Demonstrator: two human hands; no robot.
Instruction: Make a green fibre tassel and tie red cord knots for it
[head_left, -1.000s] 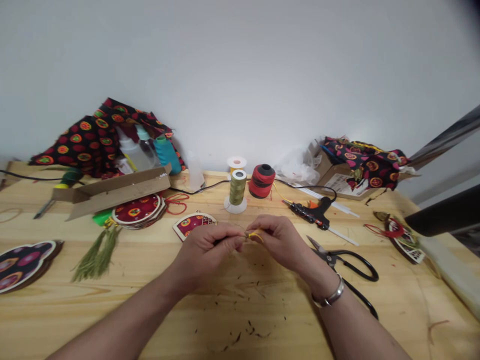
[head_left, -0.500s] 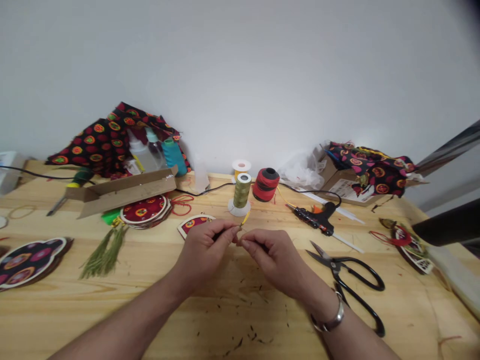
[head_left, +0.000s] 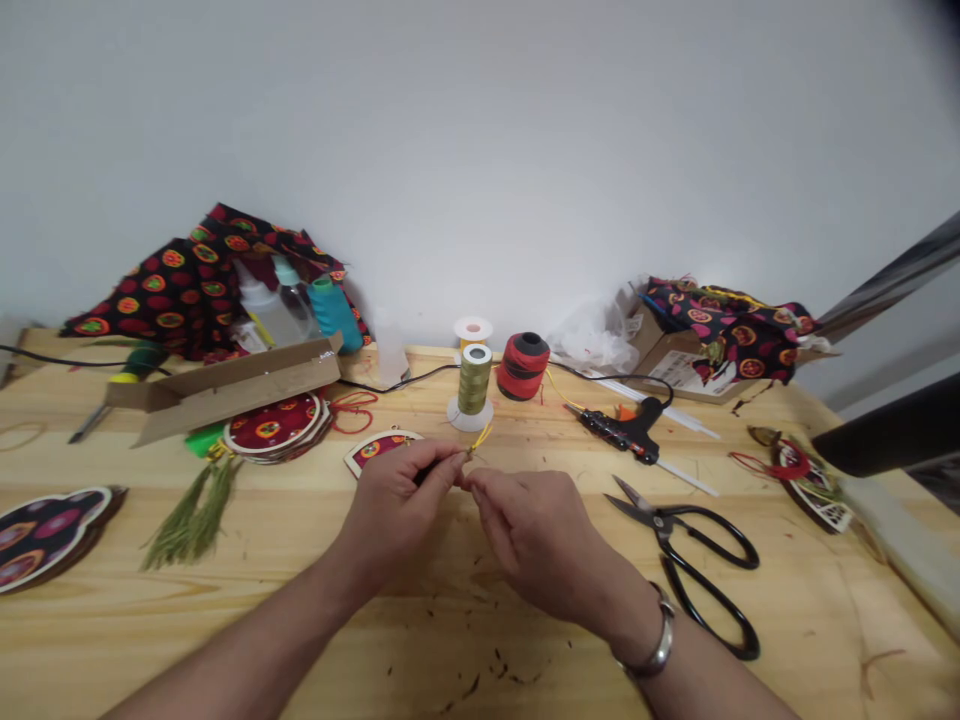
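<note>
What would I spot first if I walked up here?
Probably the left hand and right hand, close together mid-picture, with yellow cord poking up at their tips. Next, the bright red spool standing behind them, and big black-handled scissors lying open beyond the right hand's outer side.

Thin bright-yellow cord is pinched in L hand; R hand, w/ silver metal bangle worn behind it, is held right beside, its grip partly hidden. Olive-green thread spool w/ white base is stood just beyond, nr red-and-black thread cone. Black-handled steel scissors are laid open on pale wooden counter, to R.
</note>
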